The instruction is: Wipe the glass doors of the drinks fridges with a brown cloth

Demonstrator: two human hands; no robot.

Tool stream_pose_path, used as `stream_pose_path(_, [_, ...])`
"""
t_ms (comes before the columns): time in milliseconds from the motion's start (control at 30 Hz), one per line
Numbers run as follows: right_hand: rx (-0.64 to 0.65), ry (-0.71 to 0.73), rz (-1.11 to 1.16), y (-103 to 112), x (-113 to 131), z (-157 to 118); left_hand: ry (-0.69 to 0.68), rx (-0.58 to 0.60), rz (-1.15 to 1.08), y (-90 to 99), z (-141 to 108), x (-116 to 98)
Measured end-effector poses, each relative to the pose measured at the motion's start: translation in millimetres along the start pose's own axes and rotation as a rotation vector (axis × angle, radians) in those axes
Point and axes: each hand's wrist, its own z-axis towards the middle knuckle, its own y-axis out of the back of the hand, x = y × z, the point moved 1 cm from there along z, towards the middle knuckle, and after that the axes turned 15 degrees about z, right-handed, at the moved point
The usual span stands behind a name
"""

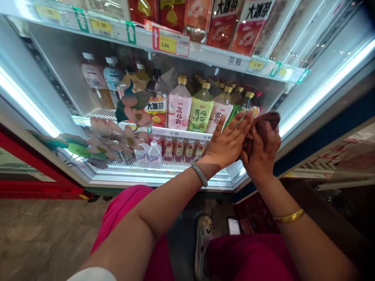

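My left hand (pixel 227 142), with a grey bangle at the wrist, stretches its fingers out over the glass front of a lit drinks cooler and appears to lie flat against it. Just to its right, my right hand (pixel 262 152) is closed around a bunched dark brown cloth (pixel 268 121) close to the cooler's right edge. The two hands meet or nearly overlap. Behind my left fingers stand a pale pink bottle (pixel 219 111) and a green bottle (pixel 236 113), partly hidden. A yellow-green bottle (pixel 200 111) and a pink bottle (pixel 179 105) stand to their left.
A flower decal (pixel 129 117) covers the lower left of the glass. Small bottles (pixel 179 150) line the bottom rack, and larger bottles fill the top shelf behind price tags (pixel 170 43). A dark blue frame (pixel 293 154) borders the right side. My shoe (pixel 204 238) is on the floor below.
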Motion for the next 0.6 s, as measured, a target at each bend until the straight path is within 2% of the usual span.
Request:
stream_pose_path(67, [0.039,0.132,-0.01,1,-13,-17,-0.006,0.017,0.013,4.1,-2,2])
stream_pose_path(100, [0.031,0.153,-0.012,4,-22,-22,-0.013,0.027,0.021,5.8,-2,3])
stream_pose_path(167, [-0.032,0.128,-0.025,8,-37,-26,-0.024,0.035,0.038,7.7,-4,5])
stream_pose_path(233, [-0.137,0.041,-0.04,8,-42,-18,-0.042,0.041,0.052,6.9,-6,6])
stream_pose_path(333, [-0.241,-0.09,-0.042,-2,-20,7,-0.064,0.041,0.064,2.9,-9,9])
stream_pose_path(433, [-0.195,-0.12,0.0,-17,15,28,-0.073,-0.002,0.076,0.8,-13,13])
stream_pose_path(500, [-0.146,-0.066,0.034,-21,26,29,-0.067,-0.03,0.083,2.2,-18,18])
stream_pose_path(600, [-0.034,0.097,0.048,-15,11,16,-0.05,-0.011,0.089,7.3,-24,27])
